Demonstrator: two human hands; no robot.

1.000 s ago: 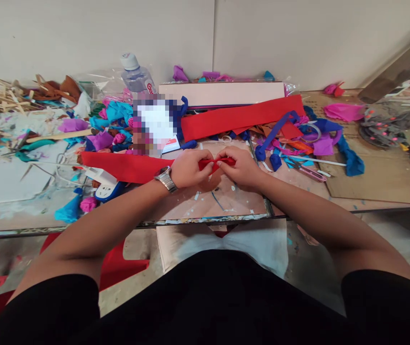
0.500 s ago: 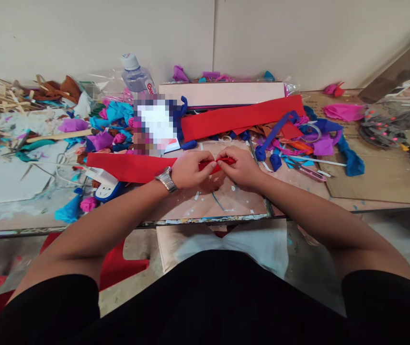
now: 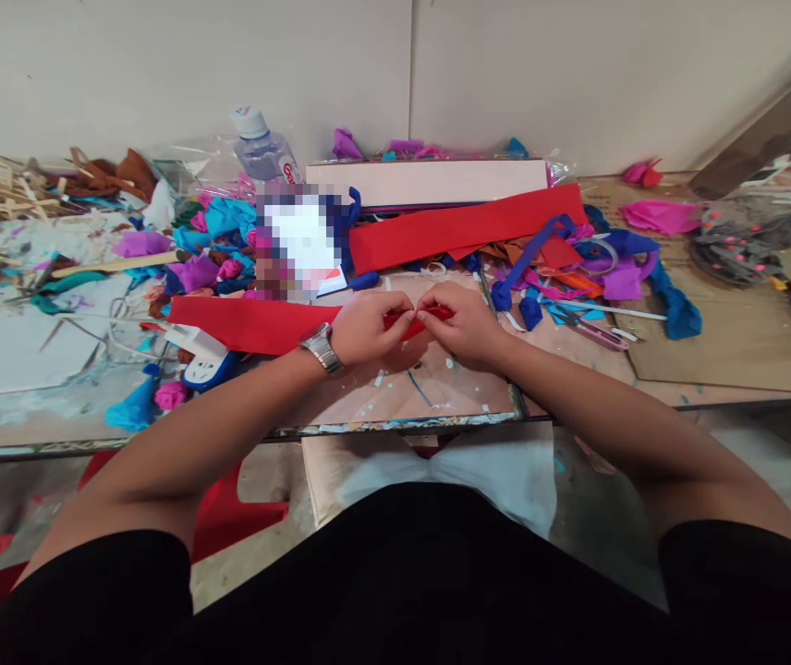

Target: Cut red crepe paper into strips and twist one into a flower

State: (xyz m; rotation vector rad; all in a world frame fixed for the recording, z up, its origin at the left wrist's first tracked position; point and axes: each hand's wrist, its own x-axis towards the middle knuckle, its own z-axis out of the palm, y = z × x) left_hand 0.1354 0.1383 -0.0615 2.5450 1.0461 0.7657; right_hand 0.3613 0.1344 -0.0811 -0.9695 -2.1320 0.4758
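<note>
A long red strip (image 3: 249,325), of crepe paper or cloth, stretches from the left into my hands. My left hand (image 3: 371,325), with a metal watch (image 3: 322,347) at the wrist, pinches it between thumb and forefinger. Right beside it, my right hand (image 3: 468,323) pinches the strip's folded end, the two thumbs almost touching. Part of the fold is hidden behind my fingers. Behind my hands, a second wide red strip (image 3: 465,226) lies across a heap of coloured scraps.
A plastic bottle (image 3: 263,152) stands at the back beside a blurred, bright screen (image 3: 305,240). A power strip (image 3: 208,368) and a pink paper rose (image 3: 171,395) are on the left. On the right lie a pink cutter (image 3: 600,332), a tape ring (image 3: 603,254) and cardboard (image 3: 687,346).
Both hands keep their pinch on the red strip in nearly the same place. Only tiny finger movement shows, and the view has shifted very slightly.
</note>
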